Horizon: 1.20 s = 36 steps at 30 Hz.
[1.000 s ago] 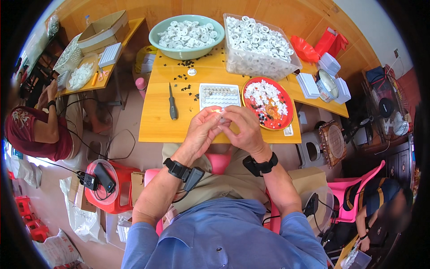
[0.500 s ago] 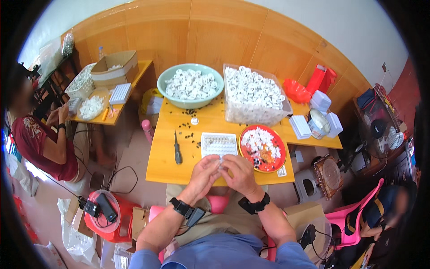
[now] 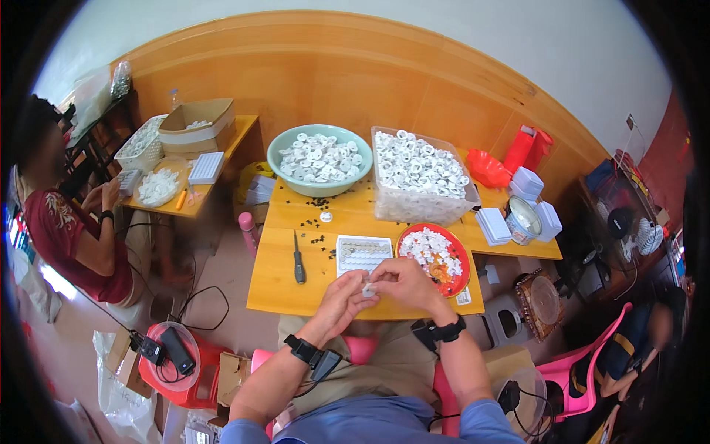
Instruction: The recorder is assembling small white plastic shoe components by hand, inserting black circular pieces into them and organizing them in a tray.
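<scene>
Above the table's near edge, my left hand (image 3: 342, 302) is closed around a small white plastic part (image 3: 368, 290). My right hand (image 3: 408, 283) meets it there, thumb and fingertips pinched at the part's upper side. Whether a smaller piece is between those right fingertips is hidden. Just beyond my hands lies a white ribbed tray (image 3: 362, 260) with a row of small metallic pieces along its far side. To its right sits a red round plate (image 3: 464, 278) heaped with small white parts and a few orange and dark bits. A screwdriver (image 3: 299, 268) lies left of the tray.
Farther back stand a pale green basin (image 3: 278, 164) and a clear plastic bin (image 3: 421, 210), both full of white round parts. Small black pieces (image 3: 318, 222) are scattered before the basin. A co-worker (image 3: 78, 229) sits at another table on the left; another person (image 3: 629, 348) is at right.
The view has tilted, so the table appears lower. My right hand has drawn slightly right and turned, and the white part now shows between my hands.
</scene>
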Each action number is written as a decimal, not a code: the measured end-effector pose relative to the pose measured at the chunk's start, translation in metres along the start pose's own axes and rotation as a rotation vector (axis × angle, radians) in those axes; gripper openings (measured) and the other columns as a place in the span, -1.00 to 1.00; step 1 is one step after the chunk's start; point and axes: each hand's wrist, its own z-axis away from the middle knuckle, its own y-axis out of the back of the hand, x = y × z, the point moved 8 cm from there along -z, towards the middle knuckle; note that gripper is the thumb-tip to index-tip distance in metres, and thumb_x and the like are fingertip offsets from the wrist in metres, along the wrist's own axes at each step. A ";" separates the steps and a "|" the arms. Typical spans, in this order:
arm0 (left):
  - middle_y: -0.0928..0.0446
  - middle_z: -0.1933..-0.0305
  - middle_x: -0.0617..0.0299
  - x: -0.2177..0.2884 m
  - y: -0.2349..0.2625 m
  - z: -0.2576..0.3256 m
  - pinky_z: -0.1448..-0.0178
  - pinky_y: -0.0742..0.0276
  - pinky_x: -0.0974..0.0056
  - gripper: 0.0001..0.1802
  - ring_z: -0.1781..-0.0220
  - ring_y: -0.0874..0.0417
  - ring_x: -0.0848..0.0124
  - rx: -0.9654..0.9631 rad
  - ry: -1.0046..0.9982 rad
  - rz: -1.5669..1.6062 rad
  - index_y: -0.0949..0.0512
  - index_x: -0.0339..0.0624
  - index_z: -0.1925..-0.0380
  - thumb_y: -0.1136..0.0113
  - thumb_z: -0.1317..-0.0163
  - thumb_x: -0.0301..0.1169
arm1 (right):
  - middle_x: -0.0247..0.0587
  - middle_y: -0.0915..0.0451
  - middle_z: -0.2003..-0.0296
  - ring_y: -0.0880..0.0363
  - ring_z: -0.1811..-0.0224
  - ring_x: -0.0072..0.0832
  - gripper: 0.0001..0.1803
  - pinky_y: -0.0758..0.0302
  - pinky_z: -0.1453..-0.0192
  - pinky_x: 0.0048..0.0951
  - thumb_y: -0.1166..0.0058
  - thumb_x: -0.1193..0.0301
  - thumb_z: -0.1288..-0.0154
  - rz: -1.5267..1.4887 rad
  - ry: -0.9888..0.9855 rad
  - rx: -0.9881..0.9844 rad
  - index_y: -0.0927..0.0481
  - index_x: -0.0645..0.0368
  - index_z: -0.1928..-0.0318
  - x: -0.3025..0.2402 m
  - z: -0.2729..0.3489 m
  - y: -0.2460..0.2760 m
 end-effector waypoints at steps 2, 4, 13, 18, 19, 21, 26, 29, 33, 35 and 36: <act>-0.59 -0.02 0.05 -0.003 0.005 0.000 -0.13 -0.64 0.21 -0.67 0.01 -0.68 0.31 0.024 0.026 0.010 -0.41 -0.23 -0.07 0.03 -0.51 -0.22 | -0.21 -0.67 0.44 -0.63 0.41 -0.52 -0.88 -0.52 0.31 -0.47 -0.25 0.49 -0.12 0.109 -0.016 -0.163 -0.68 0.23 0.29 -0.004 -0.014 0.000; -0.61 -0.01 0.02 -0.014 0.011 0.002 -0.12 -0.64 0.20 -0.64 0.03 -0.68 0.30 0.049 0.082 0.032 -0.42 -0.23 -0.06 0.08 -0.53 -0.17 | -0.22 -0.67 0.48 -0.62 0.42 -0.55 -0.89 -0.51 0.34 -0.47 -0.20 0.47 -0.16 0.238 -0.047 -0.317 -0.67 0.23 0.31 -0.004 -0.030 0.000; -0.63 0.07 -0.07 -0.010 0.020 -0.002 -0.08 -0.63 0.20 -0.69 0.06 -0.70 0.23 0.145 0.093 -0.048 -0.44 -0.26 0.00 0.06 -0.52 -0.23 | -0.06 -0.71 0.37 -0.70 0.35 -0.32 -0.75 -0.59 0.19 -0.36 -0.13 0.53 -0.15 0.246 0.014 0.065 -0.69 0.27 0.14 -0.009 -0.177 0.016; -0.62 0.06 -0.05 -0.013 0.016 -0.004 -0.09 -0.63 0.22 -0.69 0.06 -0.69 0.24 0.152 0.104 -0.056 -0.44 -0.30 -0.02 0.05 -0.50 -0.27 | 0.07 -0.69 0.24 -0.65 0.11 0.01 -0.73 -0.56 0.00 -0.15 -0.09 0.58 -0.10 0.691 0.314 -0.057 -0.71 0.19 0.16 0.031 -0.213 -0.046; -0.62 0.07 -0.04 -0.013 0.015 -0.003 -0.09 -0.63 0.22 -0.69 0.06 -0.69 0.24 0.148 0.101 -0.056 -0.44 -0.30 -0.02 0.05 -0.50 -0.28 | 0.07 -0.69 0.24 -0.65 0.11 0.01 -0.73 -0.56 0.00 -0.15 -0.09 0.58 -0.10 0.691 0.315 -0.064 -0.71 0.19 0.16 0.035 -0.215 -0.051; -0.62 0.07 -0.04 -0.012 0.016 -0.002 -0.08 -0.63 0.22 -0.69 0.06 -0.69 0.25 0.147 0.094 -0.050 -0.44 -0.31 -0.02 0.05 -0.50 -0.28 | 0.07 -0.69 0.25 -0.64 0.13 0.02 -0.78 -0.56 0.03 -0.13 -0.11 0.57 -0.08 0.786 0.261 -0.122 -0.71 0.17 0.22 0.045 -0.218 -0.064; -0.63 0.07 0.01 -0.014 0.017 -0.005 -0.06 -0.62 0.25 -0.72 0.06 -0.69 0.27 0.125 0.074 -0.023 -0.46 -0.27 0.01 0.06 -0.51 -0.29 | 0.05 -0.69 0.29 -0.66 0.21 -0.01 -0.82 -0.57 0.08 -0.15 -0.13 0.56 -0.09 0.834 0.076 -0.231 -0.69 0.19 0.26 0.061 -0.217 -0.054; -0.63 0.07 0.03 -0.015 0.020 -0.007 -0.04 -0.62 0.27 -0.74 0.09 -0.70 0.30 0.127 0.062 -0.027 -0.47 -0.24 0.02 0.04 -0.50 -0.29 | -0.06 -0.69 0.33 -0.68 0.31 -0.25 -0.84 -0.59 0.17 -0.30 -0.19 0.55 -0.09 0.609 -0.016 -0.194 -0.68 0.22 0.26 0.048 -0.204 -0.033; -0.63 0.08 0.04 -0.012 0.018 -0.008 -0.02 -0.63 0.29 -0.75 0.14 -0.71 0.33 0.105 0.036 0.008 -0.46 -0.24 0.00 0.00 -0.49 -0.30 | -0.25 -0.67 0.37 -0.62 0.38 -0.60 -0.82 -0.56 0.25 -0.54 -0.21 0.53 -0.22 -0.089 -0.192 -0.170 -0.63 0.30 0.17 0.021 -0.154 -0.010; -0.63 0.08 0.06 -0.002 0.017 -0.006 0.01 -0.64 0.30 -0.75 0.16 -0.71 0.35 0.101 -0.060 0.050 -0.44 -0.23 -0.03 -0.04 -0.47 -0.33 | -0.27 -0.67 0.34 -0.63 0.34 -0.59 -0.81 -0.56 0.21 -0.53 -0.20 0.52 -0.25 -0.233 -0.231 -0.206 -0.62 0.30 0.13 0.021 -0.121 -0.007; -0.63 0.08 0.06 -0.003 0.015 -0.007 0.01 -0.64 0.30 -0.75 0.16 -0.71 0.35 0.098 -0.045 0.054 -0.44 -0.23 -0.03 -0.04 -0.47 -0.33 | -0.29 -0.67 0.31 -0.64 0.29 -0.58 -0.80 -0.57 0.18 -0.53 -0.20 0.52 -0.28 -0.375 -0.265 -0.233 -0.61 0.30 0.09 0.022 -0.101 -0.007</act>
